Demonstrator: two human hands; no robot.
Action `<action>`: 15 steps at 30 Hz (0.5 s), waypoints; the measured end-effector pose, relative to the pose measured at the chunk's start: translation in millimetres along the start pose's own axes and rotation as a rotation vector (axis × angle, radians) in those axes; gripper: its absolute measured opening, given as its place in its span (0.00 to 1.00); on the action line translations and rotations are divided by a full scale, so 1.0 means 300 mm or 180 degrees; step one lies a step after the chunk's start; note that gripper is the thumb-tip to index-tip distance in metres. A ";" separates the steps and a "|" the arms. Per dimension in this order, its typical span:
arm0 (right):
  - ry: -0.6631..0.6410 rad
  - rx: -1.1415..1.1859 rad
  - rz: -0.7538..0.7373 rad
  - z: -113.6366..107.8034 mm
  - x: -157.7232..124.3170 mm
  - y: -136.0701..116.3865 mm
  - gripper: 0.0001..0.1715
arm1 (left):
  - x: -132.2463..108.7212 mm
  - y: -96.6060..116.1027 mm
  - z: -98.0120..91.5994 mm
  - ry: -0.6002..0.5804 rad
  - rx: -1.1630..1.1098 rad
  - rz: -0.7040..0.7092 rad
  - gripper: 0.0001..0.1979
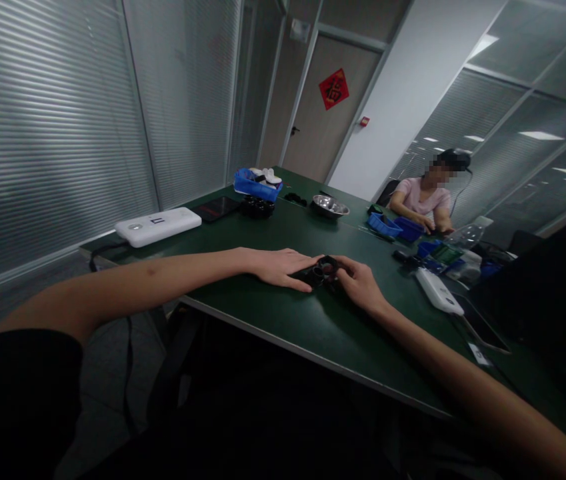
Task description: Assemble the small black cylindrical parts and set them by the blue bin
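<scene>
On the green table (267, 313), near its front edge, lies a small black part with round, ring-like openings (327, 268). My left hand (280, 269) rests flat beside it, fingers stretched toward it and thumb spread away; the fingertips reach its left side. From the right, my right hand (357, 280) grips the part's edge between bent fingers and thumb. Dark material shows between the left thumb and fingers, but its shape is too dim to make out. Some of the part is covered by the fingers.
Further back stand a blue bin (257, 185) of mixed items, black pieces (257, 207) and a metal bowl (330, 207). A white power bank (159, 227) lies left, another (439, 291) right by a phone (483, 325). Blue trays (384, 225) stand before a seated person (423, 197).
</scene>
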State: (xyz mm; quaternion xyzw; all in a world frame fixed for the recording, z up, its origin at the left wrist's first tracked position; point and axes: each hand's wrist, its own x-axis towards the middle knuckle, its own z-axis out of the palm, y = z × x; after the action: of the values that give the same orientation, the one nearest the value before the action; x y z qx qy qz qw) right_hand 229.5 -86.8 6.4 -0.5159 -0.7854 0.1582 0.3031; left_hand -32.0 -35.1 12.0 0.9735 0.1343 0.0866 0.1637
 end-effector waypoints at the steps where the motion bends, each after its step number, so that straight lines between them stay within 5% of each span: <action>1: -0.0047 0.0131 0.0039 0.000 0.000 -0.002 0.25 | 0.001 0.001 0.000 0.0018 -0.0006 0.0014 0.44; 8: 0.0046 0.1180 0.0053 0.028 -0.002 0.005 0.19 | 0.007 -0.007 0.007 0.0032 0.0035 -0.0031 0.37; 15: -0.0021 0.0795 -0.0527 0.022 -0.034 -0.034 0.23 | 0.006 -0.018 0.014 -0.0013 0.0182 -0.0038 0.37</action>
State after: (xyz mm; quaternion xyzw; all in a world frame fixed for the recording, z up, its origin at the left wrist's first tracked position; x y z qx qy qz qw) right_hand 220.9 -99.9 3.8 -0.4071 -0.8005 0.2308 0.3744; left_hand -30.7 -31.0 6.4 0.9771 0.1423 0.0798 0.1366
